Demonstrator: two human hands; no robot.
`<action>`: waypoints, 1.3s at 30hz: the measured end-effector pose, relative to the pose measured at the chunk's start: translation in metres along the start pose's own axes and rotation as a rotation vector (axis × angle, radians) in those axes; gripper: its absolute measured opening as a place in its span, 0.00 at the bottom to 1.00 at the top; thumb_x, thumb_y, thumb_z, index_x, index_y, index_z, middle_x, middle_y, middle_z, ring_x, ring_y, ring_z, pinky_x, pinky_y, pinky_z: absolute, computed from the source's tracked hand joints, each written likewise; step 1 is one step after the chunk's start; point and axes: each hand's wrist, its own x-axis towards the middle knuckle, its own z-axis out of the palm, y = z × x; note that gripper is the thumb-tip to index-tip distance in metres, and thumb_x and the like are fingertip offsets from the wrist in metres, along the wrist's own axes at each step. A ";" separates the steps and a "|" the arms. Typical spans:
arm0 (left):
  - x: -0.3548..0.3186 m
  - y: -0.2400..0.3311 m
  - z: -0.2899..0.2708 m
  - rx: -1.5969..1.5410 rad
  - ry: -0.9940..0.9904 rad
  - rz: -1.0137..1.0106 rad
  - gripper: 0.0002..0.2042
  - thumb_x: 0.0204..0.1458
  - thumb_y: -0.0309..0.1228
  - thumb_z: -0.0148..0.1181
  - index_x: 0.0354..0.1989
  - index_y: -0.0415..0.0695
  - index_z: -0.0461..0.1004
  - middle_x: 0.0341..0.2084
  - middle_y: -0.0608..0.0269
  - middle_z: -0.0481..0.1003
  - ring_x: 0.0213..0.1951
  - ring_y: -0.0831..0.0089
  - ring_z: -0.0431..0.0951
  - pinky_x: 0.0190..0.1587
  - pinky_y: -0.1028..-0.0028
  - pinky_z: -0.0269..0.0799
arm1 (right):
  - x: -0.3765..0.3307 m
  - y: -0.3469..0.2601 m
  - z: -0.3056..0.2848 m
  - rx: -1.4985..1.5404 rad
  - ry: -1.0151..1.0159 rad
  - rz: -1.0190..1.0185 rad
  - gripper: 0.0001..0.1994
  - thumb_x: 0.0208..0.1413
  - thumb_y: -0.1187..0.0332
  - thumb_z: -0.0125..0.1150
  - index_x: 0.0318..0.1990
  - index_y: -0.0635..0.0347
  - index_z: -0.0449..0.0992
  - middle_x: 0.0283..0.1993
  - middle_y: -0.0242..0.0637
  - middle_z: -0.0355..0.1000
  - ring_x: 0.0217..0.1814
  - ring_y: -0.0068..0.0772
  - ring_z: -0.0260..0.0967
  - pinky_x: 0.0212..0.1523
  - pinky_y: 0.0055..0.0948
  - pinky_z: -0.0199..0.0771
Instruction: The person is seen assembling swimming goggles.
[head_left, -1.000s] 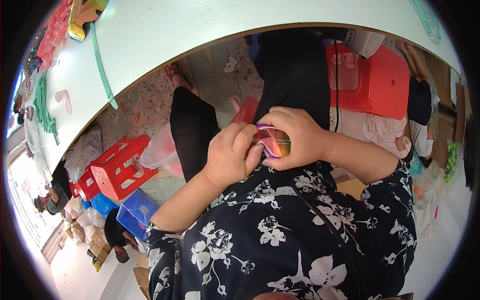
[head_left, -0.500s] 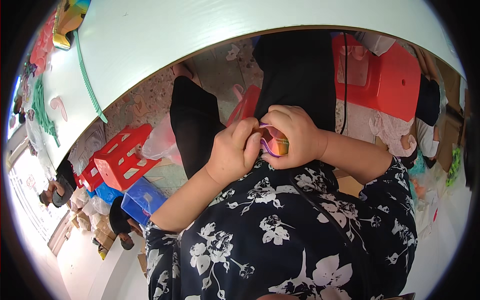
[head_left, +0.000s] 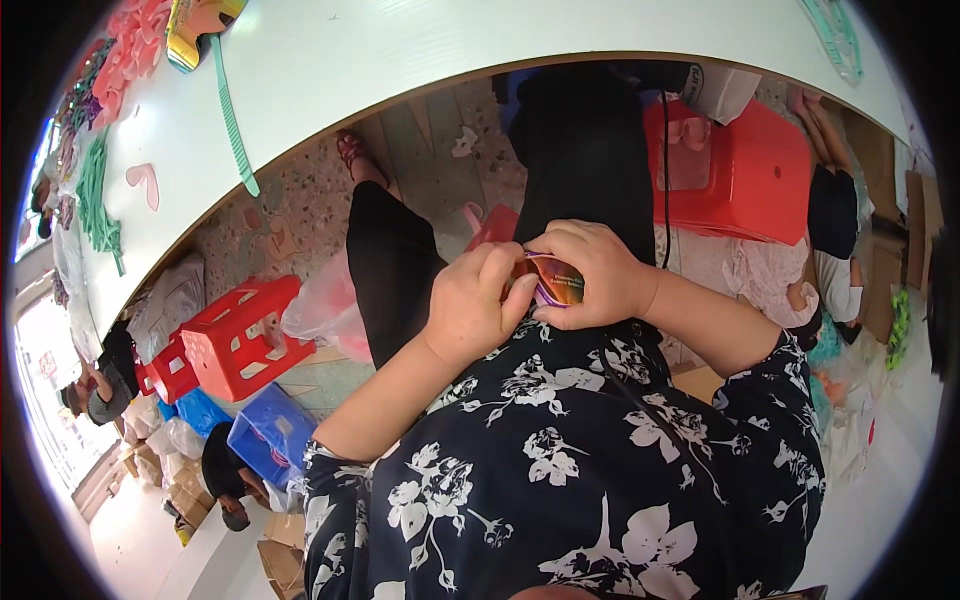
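My left hand (head_left: 475,305) and my right hand (head_left: 590,275) meet in front of my chest, above my lap. Together they pinch a small flat piece (head_left: 555,283) with purple and orange colours. The fingers of both hands are curled around it and hide most of it. My left thumb presses on its left edge. Below the hands lies my black dress with white flowers (head_left: 560,470). My knees in black trousers (head_left: 395,265) reach under the white table (head_left: 400,50).
On the table lie green strips (head_left: 232,115), pink heart shapes (head_left: 145,183) and a yellow object (head_left: 195,25). A red plastic stool (head_left: 745,170) stands at the right, another red stool (head_left: 240,335) and a blue crate (head_left: 270,435) at the left. Other people sit at the far left.
My hands stay joined on the small piece, and my fingers have shifted slightly on it. The view has moved a little, showing more of the table's left end.
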 end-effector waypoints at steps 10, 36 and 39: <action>-0.012 0.005 -0.033 -0.299 -0.259 -0.094 0.36 0.48 0.41 0.71 0.61 0.33 0.64 0.47 0.43 0.73 0.46 0.51 0.78 0.50 0.64 0.75 | -0.017 -0.025 -0.010 0.097 0.001 0.191 0.35 0.37 0.59 0.79 0.55 0.62 0.74 0.43 0.40 0.70 0.43 0.38 0.70 0.45 0.32 0.71; -0.020 0.016 -0.007 -0.147 0.097 -0.040 0.26 0.39 0.27 0.66 0.50 0.34 0.70 0.37 0.47 0.75 0.33 0.53 0.78 0.37 0.63 0.76 | -0.022 -0.032 0.031 0.155 0.348 0.217 0.25 0.43 0.69 0.70 0.50 0.66 0.72 0.40 0.45 0.75 0.38 0.38 0.77 0.40 0.30 0.77; -0.016 0.012 0.000 -0.091 0.151 0.009 0.27 0.36 0.27 0.66 0.49 0.34 0.70 0.36 0.48 0.75 0.33 0.54 0.78 0.37 0.63 0.76 | -0.020 -0.026 0.037 0.129 0.415 0.170 0.24 0.41 0.69 0.70 0.48 0.66 0.73 0.38 0.44 0.75 0.35 0.39 0.77 0.36 0.31 0.78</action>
